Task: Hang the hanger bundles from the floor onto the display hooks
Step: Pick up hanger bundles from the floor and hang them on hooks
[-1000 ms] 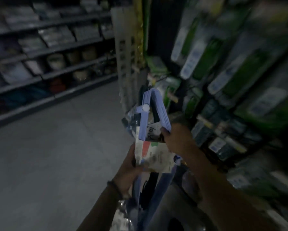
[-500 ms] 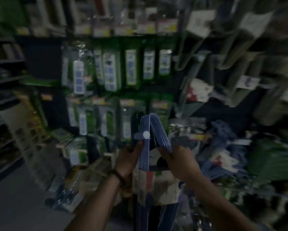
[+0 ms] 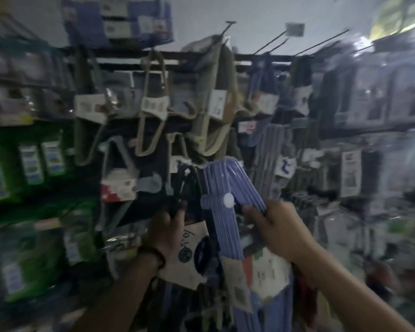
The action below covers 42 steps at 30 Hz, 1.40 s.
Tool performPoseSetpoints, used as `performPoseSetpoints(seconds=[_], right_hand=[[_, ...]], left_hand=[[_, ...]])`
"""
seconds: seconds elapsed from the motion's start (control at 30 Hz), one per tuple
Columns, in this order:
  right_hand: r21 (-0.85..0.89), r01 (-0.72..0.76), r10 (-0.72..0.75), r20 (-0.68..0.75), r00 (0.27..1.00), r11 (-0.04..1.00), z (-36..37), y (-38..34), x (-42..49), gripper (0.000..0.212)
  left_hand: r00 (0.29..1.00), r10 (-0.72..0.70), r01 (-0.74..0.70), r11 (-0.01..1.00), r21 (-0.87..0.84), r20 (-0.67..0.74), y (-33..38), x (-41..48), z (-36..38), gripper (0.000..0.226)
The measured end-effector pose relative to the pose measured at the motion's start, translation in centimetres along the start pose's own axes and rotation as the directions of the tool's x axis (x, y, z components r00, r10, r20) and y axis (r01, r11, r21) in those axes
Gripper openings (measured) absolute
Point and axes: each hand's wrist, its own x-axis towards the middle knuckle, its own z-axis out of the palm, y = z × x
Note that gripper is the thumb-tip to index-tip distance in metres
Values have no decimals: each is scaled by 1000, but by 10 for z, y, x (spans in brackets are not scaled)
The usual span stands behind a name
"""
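Below the bare hooks (image 3: 271,43), the right hand (image 3: 278,231) grips the blue hanger bundle (image 3: 228,188), the left hand (image 3: 164,227) grips the black bundle (image 3: 188,185); neither hangs yet.

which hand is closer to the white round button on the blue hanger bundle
Right. The right hand grips the blue hanger bundle just right of the white button; the left hand holds a black hanger bundle farther off to its left.

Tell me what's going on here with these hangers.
A person faces a display rack. Their right hand grips a blue hanger bundle near its hooks, and their left hand grips a dark hanger bundle beside it. Both are held up before the rack, where beige hanger bundles hang and bare display hooks stick out above. Neither is hooked yet.
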Motion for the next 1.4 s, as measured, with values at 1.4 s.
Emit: performPoseSetpoints(seconds=[1.4], right_hand=[[-316, 88, -181, -279, 943, 945, -261, 191, 534, 4]], left_hand=[[725, 558, -550, 822, -147, 404, 388, 314, 253, 25]])
